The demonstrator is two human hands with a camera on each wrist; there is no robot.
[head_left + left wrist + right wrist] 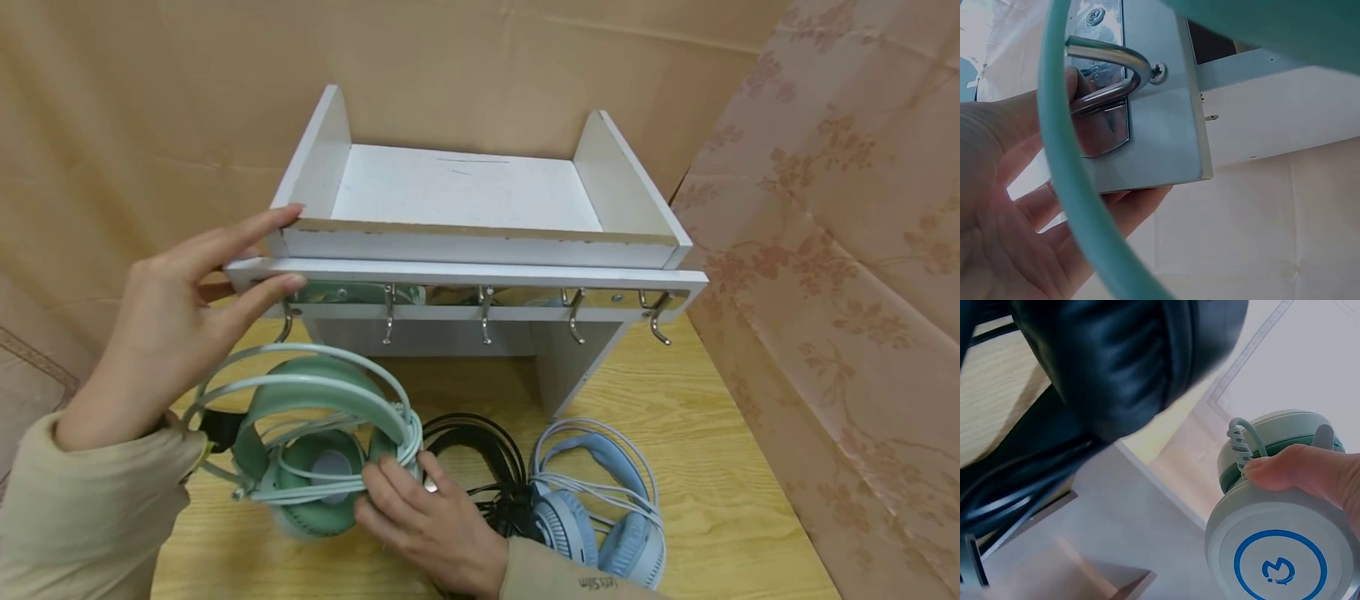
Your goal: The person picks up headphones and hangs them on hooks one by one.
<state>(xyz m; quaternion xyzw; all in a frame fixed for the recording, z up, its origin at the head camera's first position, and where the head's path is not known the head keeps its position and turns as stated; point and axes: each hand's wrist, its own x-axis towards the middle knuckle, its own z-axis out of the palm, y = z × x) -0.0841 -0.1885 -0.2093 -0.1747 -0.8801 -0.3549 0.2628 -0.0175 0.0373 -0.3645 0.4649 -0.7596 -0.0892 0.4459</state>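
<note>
A white wooden shelf (465, 242) carries a front rail (450, 268) with several metal hooks (486, 317). My left hand (168, 308) grips the rail's left end, thumb on the front beside the end hook (1107, 53), index fingertip on the shelf's upper edge. Below it, my right hand (442, 525) holds green headphones (318, 379) by one side, fingers over the bundled cable (408, 433). In the right wrist view, the thumb (1285, 469) presses near the cable's base on a white ear cup (1279, 550). The headband lies just in front of the left-end hook in the head view.
Black headphones (480, 442) and light-blue headphones (600, 500) lie on the wooden table (720, 467), right of the green pair. Beige cloth (465, 75) hangs behind, and flower-patterned cloth (840, 250) covers the right side.
</note>
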